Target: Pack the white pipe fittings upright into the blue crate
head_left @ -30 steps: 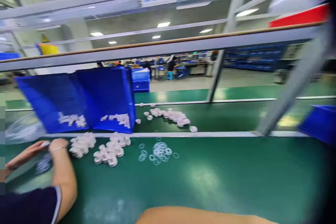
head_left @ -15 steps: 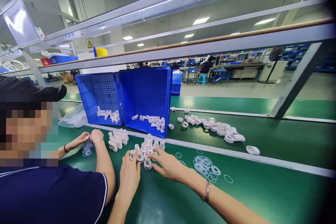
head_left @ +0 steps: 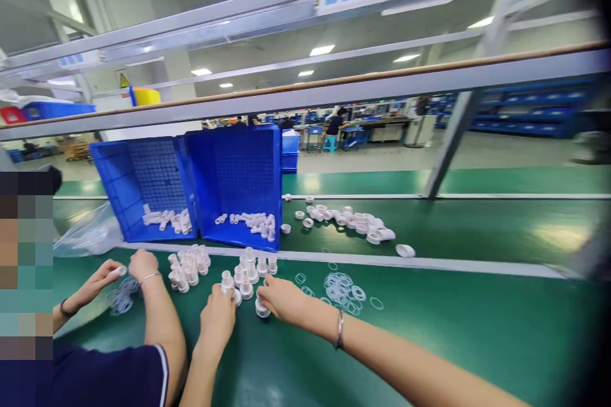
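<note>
White plastic pipe fittings [head_left: 247, 288], several of them, stand in a loose group on the green work surface in front of me. At the left side of this group, my left hand [head_left: 216, 320] has its fingers closed around a fitting, though its fingertips are partly hidden. My right hand [head_left: 282, 300] grips another white flanged fitting [head_left: 262, 309] at the near right of the group, its flange showing below the fingers. Right of that hand lies a scattered pile of thin pale rings [head_left: 340, 286], with one thicker ring among them.
Two blue crates [head_left: 277, 187] lie on their sides behind, white fittings inside. Short white pipe pieces [head_left: 361, 224] are strewn to their right. At left, a co-worker's hands [head_left: 143, 265] work beside more fittings [head_left: 189, 265] and rings [head_left: 123, 296]. A metal rail [head_left: 305, 86] crosses above.
My view has swung right. My right hand has closed on a fitting at the near edge of the group and set it apart from the others. My left fingers have drawn in around a fitting.
</note>
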Motion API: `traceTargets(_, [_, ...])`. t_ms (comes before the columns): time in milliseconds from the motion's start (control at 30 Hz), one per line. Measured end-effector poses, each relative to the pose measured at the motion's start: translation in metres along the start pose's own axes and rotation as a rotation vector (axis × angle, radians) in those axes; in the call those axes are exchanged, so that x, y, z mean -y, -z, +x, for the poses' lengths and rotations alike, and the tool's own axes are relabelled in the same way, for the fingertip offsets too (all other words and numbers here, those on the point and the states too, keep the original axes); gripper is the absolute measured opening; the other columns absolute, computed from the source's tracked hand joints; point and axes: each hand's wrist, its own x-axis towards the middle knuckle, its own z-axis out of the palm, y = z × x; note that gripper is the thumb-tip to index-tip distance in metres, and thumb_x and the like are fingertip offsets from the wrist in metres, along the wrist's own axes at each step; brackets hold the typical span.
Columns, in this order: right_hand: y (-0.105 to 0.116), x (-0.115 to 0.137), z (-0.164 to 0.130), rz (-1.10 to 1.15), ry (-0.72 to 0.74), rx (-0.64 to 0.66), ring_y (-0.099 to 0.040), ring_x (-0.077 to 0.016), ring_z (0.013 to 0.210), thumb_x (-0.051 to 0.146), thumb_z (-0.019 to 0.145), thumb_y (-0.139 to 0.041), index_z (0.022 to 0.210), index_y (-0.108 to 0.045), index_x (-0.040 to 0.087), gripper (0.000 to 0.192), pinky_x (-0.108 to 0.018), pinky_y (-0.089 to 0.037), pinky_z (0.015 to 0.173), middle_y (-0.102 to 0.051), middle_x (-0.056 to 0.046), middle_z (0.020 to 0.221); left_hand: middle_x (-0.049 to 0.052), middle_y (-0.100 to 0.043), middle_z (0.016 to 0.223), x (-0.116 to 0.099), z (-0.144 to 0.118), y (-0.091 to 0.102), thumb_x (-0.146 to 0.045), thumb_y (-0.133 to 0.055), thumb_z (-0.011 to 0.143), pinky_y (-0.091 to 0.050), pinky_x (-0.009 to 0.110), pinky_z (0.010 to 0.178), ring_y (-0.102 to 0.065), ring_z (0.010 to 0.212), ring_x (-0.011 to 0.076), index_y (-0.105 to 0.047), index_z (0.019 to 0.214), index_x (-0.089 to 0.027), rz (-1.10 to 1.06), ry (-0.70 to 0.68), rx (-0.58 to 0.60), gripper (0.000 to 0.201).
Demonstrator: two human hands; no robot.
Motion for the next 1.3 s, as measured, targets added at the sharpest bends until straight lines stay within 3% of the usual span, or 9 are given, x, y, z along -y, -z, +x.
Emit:
traceTargets(133, [0.067,-0.051,-0.135,-0.051,-0.135,-0.058,-0.057,-0.0182,0.082,0.028,0.100,-0.042,0.107,-0.063,0.015,0.025,-0.030,-0.043,0.072,-0.056,-0.009,0.108,0.016,-0.055,0.104,-0.019,0.007,0.009,-0.010,-0.029,0.097,-0.042,0.035,0.093,-0.058,0.094,0.0210,-0.067,0.103,-0.008,0.025,-0.120,0.099,0.039])
traceTargets(233, [0.108,-0.087,-0.289,-0.137,-0.397,-0.182,-0.056,-0.0163,0.084,0.029,0.099,-0.047,0.108,-0.064,0.019,0.021,-0.028,-0.042,0.075,-0.055,-0.006,0.106,0.018,-0.054,0.104,-0.086,0.016,0.024,-0.021,-0.028,0.099,-0.044,0.034,0.088,-0.057,0.093,0.0219,-0.068,0.108,-0.008,0.011,-0.388,-0.037,0.044])
traceTargets(333, [0.117,-0.099,-0.446,-0.260,-0.732,-0.260,-0.054,-0.0158,0.081,0.031,0.100,-0.046,0.102,-0.064,0.021,0.021,-0.028,-0.039,0.074,-0.055,-0.004,0.103,0.010,-0.051,0.117,-0.208,-0.014,0.059,-0.038,-0.036,0.100,-0.046,0.029,0.084,-0.057,0.098,0.0186,-0.066,0.110,-0.023,-0.142,-1.002,-0.199,0.035])
traceTargets(533, [0.045,-0.106,-0.637,-0.107,-1.216,0.003,-0.057,-0.0198,0.089,0.022,0.097,-0.044,0.098,-0.066,0.017,0.023,-0.028,-0.036,0.072,-0.059,-0.007,0.100,-0.001,-0.051,0.111,-0.468,-0.178,0.145,-0.018,-0.043,0.097,-0.043,0.022,0.079,-0.052,0.091,0.0112,-0.062,0.110,-0.032,-0.150,-1.925,0.116,0.026])
traceTargets(667, [-0.010,-0.142,-0.680,-0.024,-1.170,-0.126,-0.055,-0.0167,0.075,0.018,0.092,-0.046,0.087,-0.069,0.014,0.023,-0.027,-0.033,0.064,-0.062,-0.007,0.087,0.006,-0.057,0.110,-0.590,-0.251,0.115,-0.014,-0.047,0.094,-0.044,0.029,0.086,-0.049,0.112,0.0203,-0.065,0.106,-0.017,0.316,-2.299,0.063,0.022])
traceTargets(833, [-0.036,-0.183,-0.707,-0.002,-1.103,-0.247,-0.056,-0.0152,0.084,0.011,0.087,-0.048,0.092,-0.067,0.012,0.019,-0.026,-0.039,0.074,-0.063,-0.007,0.098,0.011,-0.056,0.114,-0.669,-0.281,0.042,-0.013,-0.043,0.095,-0.046,0.033,0.091,-0.053,0.112,0.0227,-0.064,0.115,-0.013,0.587,-2.391,0.119,0.029])
traceTargets(1033, [-0.025,-0.173,-0.733,0.080,-1.055,-0.373,-0.056,-0.0192,0.100,0.030,0.095,-0.046,0.109,-0.063,0.016,0.026,-0.031,-0.042,0.088,-0.061,-0.007,0.112,0.009,-0.061,0.113,-0.695,-0.273,0.018,-0.030,-0.039,0.101,-0.044,0.033,0.099,-0.055,0.112,0.0225,-0.065,0.116,-0.012,0.615,-2.394,0.137,0.034])
traceTargets(1200, [-0.042,-0.142,-0.727,0.614,-1.263,-0.128,-0.057,-0.0161,0.063,0.057,0.081,-0.061,0.092,-0.056,0.014,0.044,-0.026,-0.037,0.052,-0.062,-0.004,0.080,0.008,-0.064,0.109,-0.697,-0.270,0.029,-0.031,-0.039,0.101,-0.041,0.033,0.100,-0.056,0.112,0.0228,-0.069,0.105,-0.011,0.615,-2.367,0.148,0.037])
traceTargets(1300, [-0.070,-0.138,-0.710,0.659,-1.304,-0.188,-0.050,-0.0128,0.060,0.062,0.077,-0.062,0.089,-0.054,0.014,0.050,-0.025,-0.030,0.050,-0.059,-0.002,0.076,0.008,-0.063,0.109,-0.701,-0.273,0.034,-0.033,-0.041,0.100,-0.041,0.032,0.099,-0.056,0.113,0.0232,-0.071,0.104,-0.012,0.632,-2.338,0.166,0.036])
